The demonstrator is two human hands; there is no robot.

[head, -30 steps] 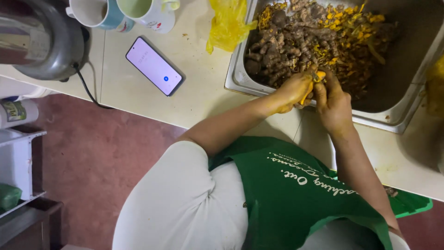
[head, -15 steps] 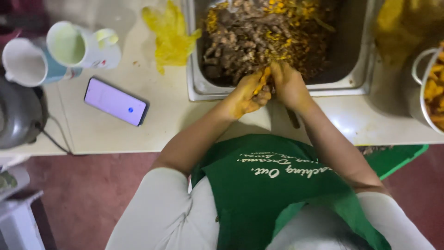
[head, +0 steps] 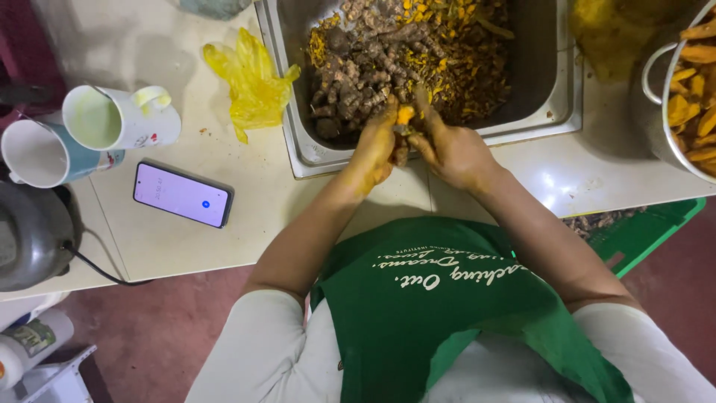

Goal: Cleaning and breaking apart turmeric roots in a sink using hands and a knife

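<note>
Small orange-yellow peeled turmeric root piece (head: 404,115): held between both hands, just over the near rim of the rectangular stainless steel tray (head: 298,142). Bright cut end faces up and away from the person; lower part buried in the fingers, so its long axis appears roughly upright but cannot be fixed.

Left hand (head: 375,147): grip pressed together around the root from the left, fingers stained yellow. Right hand (head: 453,151): grip also closed, meeting the root from the right, with one finger extended upward past the piece. A dark sliver shows between the hands just below the root; whether a blade or a scrap of skin, cannot tell. Both hands equally near; the root lies at the point where they touch.

Relative to the tray:
- inside it, beyond the hands, heap of brown unpeeled roots and orange peelings (head: 388,60);
- left of it, crumpled yellow plastic glove or bag (head: 252,82) on the pale tabletop (head: 194,246);
- farther left, white mug with pale green inside (head: 119,118), white-and-teal mug (head: 45,155), lit smartphone lying flat (head: 183,194);
- far left, dark grey appliance with cord (head: 30,239), cut off by the frame;
- right of it, round metal pot of peeled orange pieces (head: 693,89), partly cut off.

Green apron (head: 447,313) covers the chest.
</note>
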